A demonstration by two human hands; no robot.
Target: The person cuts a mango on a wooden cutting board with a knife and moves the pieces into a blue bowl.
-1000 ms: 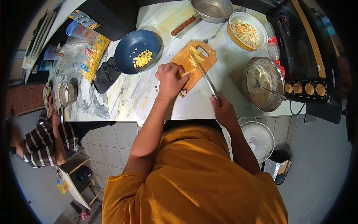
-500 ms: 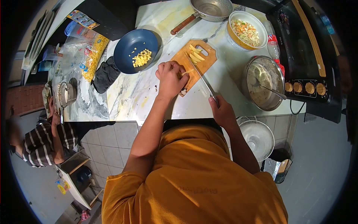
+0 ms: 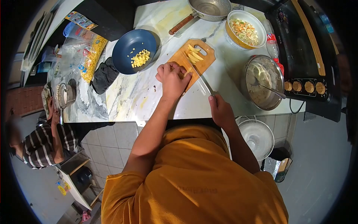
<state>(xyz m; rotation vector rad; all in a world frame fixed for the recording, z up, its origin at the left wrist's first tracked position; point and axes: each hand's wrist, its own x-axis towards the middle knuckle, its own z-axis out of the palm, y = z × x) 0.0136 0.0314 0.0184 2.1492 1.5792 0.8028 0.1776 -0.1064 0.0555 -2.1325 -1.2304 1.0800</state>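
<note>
My right hand (image 3: 222, 111) is wrapped round the handle of a kitchen knife (image 3: 201, 79), its blade slanting up and left over a wooden cutting board (image 3: 208, 61). Curled on the board's left side, my left hand (image 3: 173, 81) pins a pale yellow potato strip (image 3: 189, 70) beside the blade. Its fingers partly cover the strip. Several potato strips (image 3: 194, 56) lie near the board's handle hole. To the left, a dark blue pan (image 3: 125, 46) contains small diced yellow pieces (image 3: 141, 58).
A wood-handled pan (image 3: 210, 8), a bowl of chopped vegetables (image 3: 246, 31) and a metal pot (image 3: 262, 100) with a spoon stand behind and right. An oven (image 3: 298, 56) borders the right. At left are a bag of yellow pieces (image 3: 91, 56), black cloth (image 3: 104, 77) and another person (image 3: 44, 143).
The left hand has shifted slightly right along the board, closer to the blade. The knife's handle has moved slightly up, and less of the held strip shows.
</note>
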